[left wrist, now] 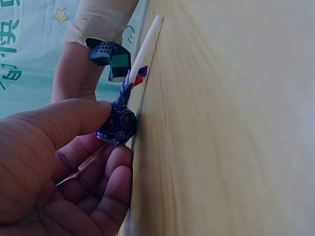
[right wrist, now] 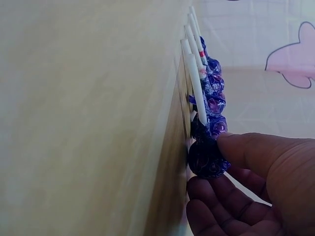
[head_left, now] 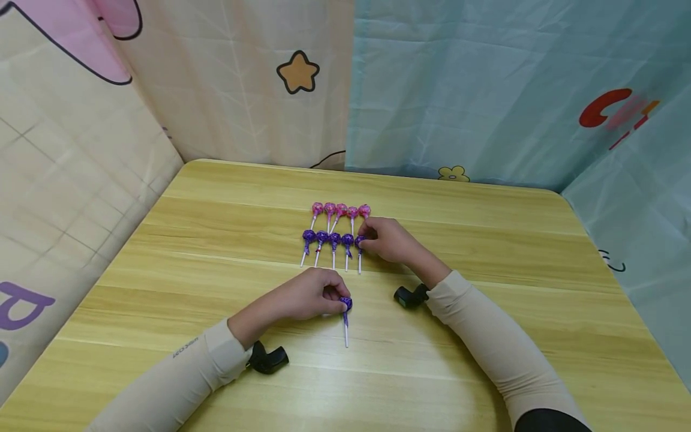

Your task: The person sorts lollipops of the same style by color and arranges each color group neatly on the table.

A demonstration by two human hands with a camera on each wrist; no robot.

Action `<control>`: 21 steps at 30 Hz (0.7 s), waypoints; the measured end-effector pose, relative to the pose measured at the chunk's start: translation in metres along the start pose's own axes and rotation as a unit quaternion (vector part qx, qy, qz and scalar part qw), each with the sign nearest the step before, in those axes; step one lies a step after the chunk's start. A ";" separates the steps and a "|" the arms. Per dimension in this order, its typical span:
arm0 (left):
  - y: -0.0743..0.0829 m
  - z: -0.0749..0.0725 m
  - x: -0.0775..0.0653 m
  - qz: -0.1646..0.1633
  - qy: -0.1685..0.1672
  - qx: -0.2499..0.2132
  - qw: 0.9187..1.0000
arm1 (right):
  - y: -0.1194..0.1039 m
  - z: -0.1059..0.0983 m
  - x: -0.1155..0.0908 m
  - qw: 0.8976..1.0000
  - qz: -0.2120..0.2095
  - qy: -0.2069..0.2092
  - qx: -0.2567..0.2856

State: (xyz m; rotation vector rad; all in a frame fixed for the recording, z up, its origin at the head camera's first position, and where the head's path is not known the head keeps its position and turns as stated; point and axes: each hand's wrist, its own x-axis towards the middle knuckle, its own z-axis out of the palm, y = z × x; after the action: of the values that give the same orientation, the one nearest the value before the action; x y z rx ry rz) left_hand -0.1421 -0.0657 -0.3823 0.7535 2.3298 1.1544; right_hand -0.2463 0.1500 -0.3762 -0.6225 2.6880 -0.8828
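My left hand pinches the head of a purple-wrapped lollipop between thumb and fingers, close over the table in front of the rows. Its white stick points toward me. My right hand grips another purple lollipop by its head, at the right end of a row of purple lollipops lying side by side with sticks toward me. Just behind them is a row of pink lollipops, their sticks reaching down toward the purple heads. The fingers of my right hand partly cover the stick of the rightmost pink one.
The wooden table carries both rows near its middle. Black wrist cameras sit under each cuff, close over the tabletop. Printed curtains hang along the back and sides of the table.
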 end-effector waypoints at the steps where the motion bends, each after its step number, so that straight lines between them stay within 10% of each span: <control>1: 0.000 0.000 0.000 0.002 0.000 0.000 1.000 | 0.000 0.000 0.000 1.000 -0.001 0.000 0.000; 21: 0.002 0.000 0.000 -0.008 0.001 0.002 1.000 | 0.004 -0.003 -0.005 1.000 -0.018 0.005 0.010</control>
State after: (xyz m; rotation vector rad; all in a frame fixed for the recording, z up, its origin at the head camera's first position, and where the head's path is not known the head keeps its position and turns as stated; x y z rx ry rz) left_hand -0.1414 -0.0649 -0.3804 0.7342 2.3367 1.1440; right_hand -0.2441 0.1567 -0.3755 -0.6646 2.6829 -0.9223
